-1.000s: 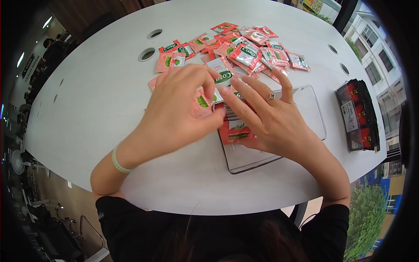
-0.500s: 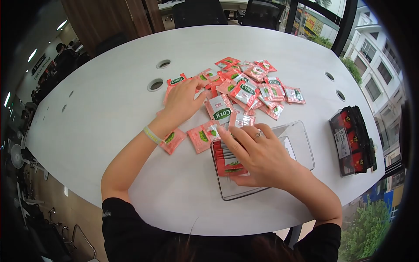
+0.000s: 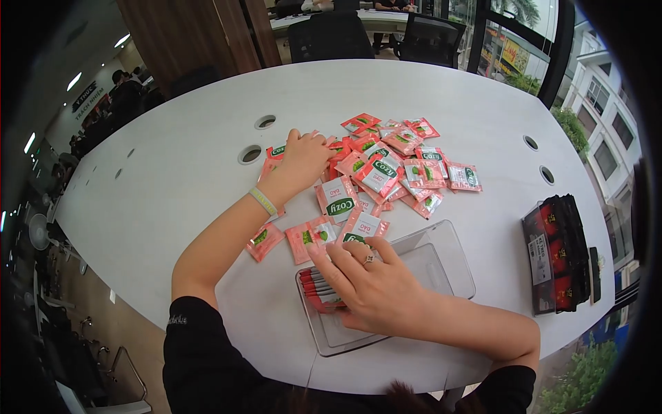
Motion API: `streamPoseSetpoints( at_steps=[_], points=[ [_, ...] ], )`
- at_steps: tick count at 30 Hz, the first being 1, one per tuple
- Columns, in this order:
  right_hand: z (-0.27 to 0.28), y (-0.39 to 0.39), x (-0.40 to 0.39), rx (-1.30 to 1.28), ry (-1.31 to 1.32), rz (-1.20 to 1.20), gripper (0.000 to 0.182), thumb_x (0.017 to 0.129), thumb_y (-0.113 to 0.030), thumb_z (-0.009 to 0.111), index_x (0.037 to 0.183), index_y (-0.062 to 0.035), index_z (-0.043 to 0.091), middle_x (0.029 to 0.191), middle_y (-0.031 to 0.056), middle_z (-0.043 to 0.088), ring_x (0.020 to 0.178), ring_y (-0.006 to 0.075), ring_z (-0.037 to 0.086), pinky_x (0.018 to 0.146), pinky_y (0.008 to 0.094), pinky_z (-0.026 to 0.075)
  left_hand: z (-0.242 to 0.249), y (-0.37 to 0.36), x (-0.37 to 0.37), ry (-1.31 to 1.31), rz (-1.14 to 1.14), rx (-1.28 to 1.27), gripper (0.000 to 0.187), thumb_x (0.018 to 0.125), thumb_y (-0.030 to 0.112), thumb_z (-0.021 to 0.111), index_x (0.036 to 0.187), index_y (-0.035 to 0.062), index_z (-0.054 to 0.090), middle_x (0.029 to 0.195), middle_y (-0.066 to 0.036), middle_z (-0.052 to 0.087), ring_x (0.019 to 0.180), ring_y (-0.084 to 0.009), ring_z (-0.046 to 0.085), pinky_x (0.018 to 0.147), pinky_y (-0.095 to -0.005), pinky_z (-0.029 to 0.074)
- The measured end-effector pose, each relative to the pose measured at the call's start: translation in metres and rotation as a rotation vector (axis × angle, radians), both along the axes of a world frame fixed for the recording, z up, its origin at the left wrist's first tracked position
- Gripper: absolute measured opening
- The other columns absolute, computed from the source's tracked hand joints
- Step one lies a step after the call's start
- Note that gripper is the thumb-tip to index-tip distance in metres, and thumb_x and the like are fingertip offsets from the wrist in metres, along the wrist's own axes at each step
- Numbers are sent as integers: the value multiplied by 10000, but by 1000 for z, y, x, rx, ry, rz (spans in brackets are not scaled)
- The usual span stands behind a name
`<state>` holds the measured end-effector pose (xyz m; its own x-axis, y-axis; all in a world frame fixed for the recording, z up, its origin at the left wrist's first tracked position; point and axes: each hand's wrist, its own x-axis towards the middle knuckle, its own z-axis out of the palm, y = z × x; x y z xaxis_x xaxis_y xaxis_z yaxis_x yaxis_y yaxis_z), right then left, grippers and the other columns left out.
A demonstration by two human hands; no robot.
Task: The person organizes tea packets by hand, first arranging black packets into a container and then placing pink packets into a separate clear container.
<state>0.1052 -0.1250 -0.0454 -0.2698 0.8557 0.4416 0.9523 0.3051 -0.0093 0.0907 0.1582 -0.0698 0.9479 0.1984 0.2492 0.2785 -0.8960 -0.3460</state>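
Note:
My left hand point(image 3: 300, 165), with a pale band on the wrist, reaches to the left side of a loose pile of pink-and-white tea sachets point(image 3: 380, 172). Its fingers bend around a sachet there, mostly hidden by the hand. A clear plastic box point(image 3: 452, 259) lies nearer to me, holding a row of upright tea sachets point(image 3: 317, 290) at its left end. My right hand point(image 3: 376, 286), wearing a ring, grips the box, fingers over its far side and thumb inside against the row. More sachets point(image 3: 307, 238) lie flat just beyond the box.
Another clear box point(image 3: 541, 262) filled with dark and red packets stands near the right edge of the white table point(image 3: 172, 148). Round cable holes point(image 3: 265, 122) pierce the tabletop. Black chairs point(image 3: 331, 38) stand past the far edge, and people sit in the background.
The clear box has shifted left and towards me under my right hand. My left hand's fingers have closed in on the pile's left side. The camera view has tilted up slightly.

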Motion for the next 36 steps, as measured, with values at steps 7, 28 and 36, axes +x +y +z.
streamPoseSetpoints(
  at_steps=[7,28,36],
  points=[
    [3,-2,-1,-16,-59,6,1034,597,-379,828,1417,43,360,1203,134,533,1055,248,548,909,403,405,-16,12,-6,-217,-197,65,157,798,204,689,943,143,698,1015,27,683,850,-123,626,801,-353,366],
    [-7,31,19,79,38,6,809,663,-437,814,1241,33,498,1076,121,576,999,249,587,887,403,399,43,-128,-165,-745,-549,-4,296,617,9,752,910,27,718,1048,-57,696,677,-126,645,535,-235,504],
    [9,28,37,-77,591,219,727,710,-231,769,1341,-24,474,1251,225,556,1240,386,476,1092,467,301,42,-130,-164,-737,-527,-90,337,654,-50,714,989,-11,718,1094,-83,664,766,-156,636,601,-252,523]
  ],
)
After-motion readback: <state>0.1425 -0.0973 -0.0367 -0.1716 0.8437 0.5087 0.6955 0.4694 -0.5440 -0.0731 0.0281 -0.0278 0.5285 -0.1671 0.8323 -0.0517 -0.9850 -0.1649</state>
